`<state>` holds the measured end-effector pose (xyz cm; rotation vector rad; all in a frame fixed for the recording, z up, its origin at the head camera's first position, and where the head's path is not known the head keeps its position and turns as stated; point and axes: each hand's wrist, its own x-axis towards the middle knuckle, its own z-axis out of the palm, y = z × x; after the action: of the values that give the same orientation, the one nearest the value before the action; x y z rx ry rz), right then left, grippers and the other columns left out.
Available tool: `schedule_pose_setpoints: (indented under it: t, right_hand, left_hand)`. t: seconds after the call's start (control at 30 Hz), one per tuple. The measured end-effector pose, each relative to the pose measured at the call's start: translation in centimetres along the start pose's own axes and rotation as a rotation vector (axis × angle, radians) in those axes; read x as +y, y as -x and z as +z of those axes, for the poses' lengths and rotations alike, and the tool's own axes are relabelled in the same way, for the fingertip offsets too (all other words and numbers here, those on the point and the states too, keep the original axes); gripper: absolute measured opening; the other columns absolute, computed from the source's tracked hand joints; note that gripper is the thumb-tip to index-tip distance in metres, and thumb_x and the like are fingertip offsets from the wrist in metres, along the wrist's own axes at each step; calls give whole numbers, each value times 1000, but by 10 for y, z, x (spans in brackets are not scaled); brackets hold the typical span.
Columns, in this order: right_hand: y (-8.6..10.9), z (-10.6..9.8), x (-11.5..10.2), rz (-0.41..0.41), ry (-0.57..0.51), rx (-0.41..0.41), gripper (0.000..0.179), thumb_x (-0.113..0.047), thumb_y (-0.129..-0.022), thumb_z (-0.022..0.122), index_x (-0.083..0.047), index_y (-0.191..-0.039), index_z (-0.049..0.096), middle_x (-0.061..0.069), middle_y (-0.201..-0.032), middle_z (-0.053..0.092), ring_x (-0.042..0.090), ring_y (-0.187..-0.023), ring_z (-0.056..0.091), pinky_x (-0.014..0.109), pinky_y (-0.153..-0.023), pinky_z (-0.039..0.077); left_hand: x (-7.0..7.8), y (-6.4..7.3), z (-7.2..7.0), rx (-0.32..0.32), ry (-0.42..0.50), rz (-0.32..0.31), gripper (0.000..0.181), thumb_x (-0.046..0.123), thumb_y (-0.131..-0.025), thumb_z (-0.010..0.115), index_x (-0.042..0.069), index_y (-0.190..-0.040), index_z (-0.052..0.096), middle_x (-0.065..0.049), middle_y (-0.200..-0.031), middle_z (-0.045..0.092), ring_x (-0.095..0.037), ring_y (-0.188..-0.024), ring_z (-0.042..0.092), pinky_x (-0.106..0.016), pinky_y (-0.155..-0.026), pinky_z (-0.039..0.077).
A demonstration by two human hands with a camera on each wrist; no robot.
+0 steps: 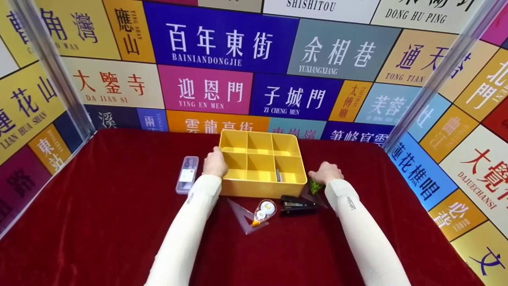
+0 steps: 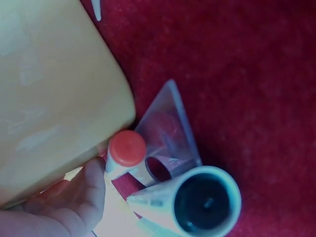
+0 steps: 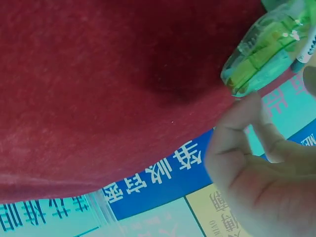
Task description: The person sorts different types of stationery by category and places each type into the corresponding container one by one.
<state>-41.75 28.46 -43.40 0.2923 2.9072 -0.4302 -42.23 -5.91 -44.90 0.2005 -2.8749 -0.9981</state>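
In the head view a yellow storage box point(image 1: 262, 188) with several compartments stands in the middle. My left hand point(image 1: 215, 163) is at its left side, fingers curled at the rim; in the left wrist view the fingers point(image 2: 91, 192) lie along the box wall point(image 2: 54, 98). Close by are a red-capped tube point(image 2: 127, 149), a white tube with a dark end point(image 2: 205, 202) and a clear triangle point(image 2: 170, 123). My right hand point(image 1: 327, 172), right of the box, pinches a green, clear-shelled plastic thing point(image 3: 264, 59) at its edge. A pen point(image 3: 307, 52) shows beside it.
A clear pencil case point(image 1: 187, 174) lies left of the box. In front are a clear set square point(image 1: 242, 214), a correction tape point(image 1: 265, 209) and a black stapler point(image 1: 297, 205). A small grey piece point(image 1: 278, 175) sits in the front right compartment. Sign-printed walls stand behind the red cloth point(image 1: 119, 198).
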Motion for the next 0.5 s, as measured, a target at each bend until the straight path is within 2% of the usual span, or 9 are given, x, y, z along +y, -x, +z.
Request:
schedule_pose_setpoints:
  t: [0.2,0.5]
  right_hand:
    - [3,3,-1,9,23,-38,60,-43,-94,57,9,-123,59,35,-131,58,49,-121,57,54,-102,49]
    - [0,8,0,-4,10,-24,57,-42,-94,59,9,-119,58,34,-126,61,48,-119,59,52,-103,50]
  left_hand:
    - [-1,-1,1,-12,-1,-11,46,0,-88,59,-6,-131,47,-32,-124,64,-48,-115,63,-53,-101,51]
    - [1,-1,-1,-24,0,-15,48,0,-88,59,-5,-133,47,-32,-126,63,-48,-117,62,-52,-102,51]
